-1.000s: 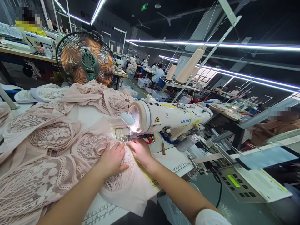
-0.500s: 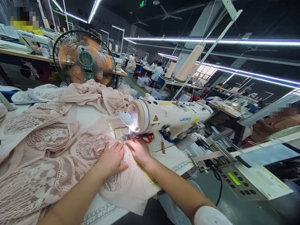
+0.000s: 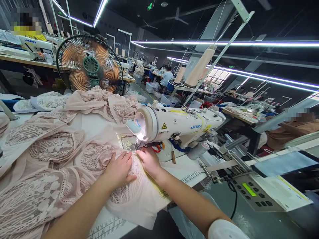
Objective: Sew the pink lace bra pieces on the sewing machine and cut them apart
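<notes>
A pale pink piece of lace fabric (image 3: 142, 207) lies under both hands, its far edge at the needle area of a white sewing machine (image 3: 171, 122). My left hand (image 3: 119, 171) rests flat on the lace, thumb spread away from the fingers. Close beside it, my right hand (image 3: 151, 163) has its fingers curled and pressed together on the fabric's right edge, just before the presser foot. The fingertips there are partly hidden. The machine's lamp lights the needle area. Behind my right hand, red-handled scissors (image 3: 157, 148) lie under the machine arm.
More lace pieces (image 3: 47, 189) are heaped across the left of the table. A brown-handled tool (image 3: 173, 157) and a grey thread spool (image 3: 198, 151) are at the right. A large fan (image 3: 91, 66) stands behind. A control box (image 3: 259, 192) is at lower right.
Both hands and the lace keep nearly the same place at the needle area. The whole view has shifted very slightly.
</notes>
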The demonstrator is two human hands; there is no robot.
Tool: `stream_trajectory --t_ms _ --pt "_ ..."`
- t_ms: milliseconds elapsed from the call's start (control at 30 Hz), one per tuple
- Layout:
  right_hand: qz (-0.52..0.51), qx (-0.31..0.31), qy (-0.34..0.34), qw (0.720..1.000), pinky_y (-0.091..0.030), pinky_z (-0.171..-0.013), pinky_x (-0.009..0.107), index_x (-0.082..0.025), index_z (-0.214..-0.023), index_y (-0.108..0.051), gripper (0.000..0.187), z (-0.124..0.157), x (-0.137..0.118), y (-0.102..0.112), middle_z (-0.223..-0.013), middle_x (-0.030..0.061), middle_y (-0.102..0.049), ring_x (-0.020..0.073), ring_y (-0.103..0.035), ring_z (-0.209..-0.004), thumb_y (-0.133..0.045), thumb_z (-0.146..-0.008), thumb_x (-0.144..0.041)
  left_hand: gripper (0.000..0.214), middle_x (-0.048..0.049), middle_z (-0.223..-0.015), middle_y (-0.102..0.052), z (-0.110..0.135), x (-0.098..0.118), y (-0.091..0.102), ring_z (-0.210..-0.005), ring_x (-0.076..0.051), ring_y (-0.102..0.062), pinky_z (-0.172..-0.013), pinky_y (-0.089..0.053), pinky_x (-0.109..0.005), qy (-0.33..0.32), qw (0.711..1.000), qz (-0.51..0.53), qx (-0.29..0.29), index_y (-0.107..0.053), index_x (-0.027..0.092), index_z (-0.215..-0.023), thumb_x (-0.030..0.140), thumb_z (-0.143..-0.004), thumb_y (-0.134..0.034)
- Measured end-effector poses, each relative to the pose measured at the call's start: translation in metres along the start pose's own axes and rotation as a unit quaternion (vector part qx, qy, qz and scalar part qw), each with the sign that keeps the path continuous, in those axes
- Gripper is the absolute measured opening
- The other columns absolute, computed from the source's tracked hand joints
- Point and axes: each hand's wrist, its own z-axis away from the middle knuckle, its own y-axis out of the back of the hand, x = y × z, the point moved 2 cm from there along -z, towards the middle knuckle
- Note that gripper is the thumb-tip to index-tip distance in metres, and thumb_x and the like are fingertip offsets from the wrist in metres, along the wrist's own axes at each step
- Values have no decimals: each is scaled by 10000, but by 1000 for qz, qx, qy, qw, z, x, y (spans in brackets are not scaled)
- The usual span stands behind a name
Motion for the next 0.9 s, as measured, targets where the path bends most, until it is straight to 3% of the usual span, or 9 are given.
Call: stream_trajectory --t_ms 167,400,667,833,900 --pt "-32 59 -7 998 -405 -679 265 -215 -1021 -686 289 12 12 0 -900 72 -620 195 -554 -834 -440 -874 -177 548 -147 -1458 -414 1 1 2 -1351 -342 -334 -1060 -252 -672 -2 1000 -15 12 -552 149 -1240 463 -794 -601" --pt "-52 89 -7 995 -469 -702 294 -223 -971 -710 267 36 45 20 -827 72 -614 193 -584 -782 -458 -883 -212 401 -131 -1304 -575 5 10 10 -1269 -316 -441 -1086 -254 -617 -31 999 -33 2 -643 167 -1116 418 -805 -610" --pt "-17 44 -151 987 -474 -688 262 -182 -981 -694 261 47 117 54 -926 78 -661 183 -627 -816 -461 -863 -176 427 -157 -1350 -527 12 8 3 -1256 -318 -454 -1088 -294 -541 -20 1000 -19 13 -610 127 -1166 380 -824 -571" --pt "10 21 -263 965 -449 -648 276 -150 -1053 -656 254 59 162 57 -884 85 -690 200 -633 -753 -508 -848 -180 593 -146 -1245 -566 10 5 2 -1085 -290 -546 -914 -461 -437 -15 999 -16 40 -421 151 -1364 343 -824 -576" --pt "23 26 -282 959 -449 -694 308 -123 -1064 -649 261 67 167 58 -963 137 -675 234 -628 -823 -500 -859 -185 507 -141 -1159 -592 7 9 9 -1014 -286 -566 -875 -471 -430 2 999 -42 32 -491 158 -1299 350 -836 -563"
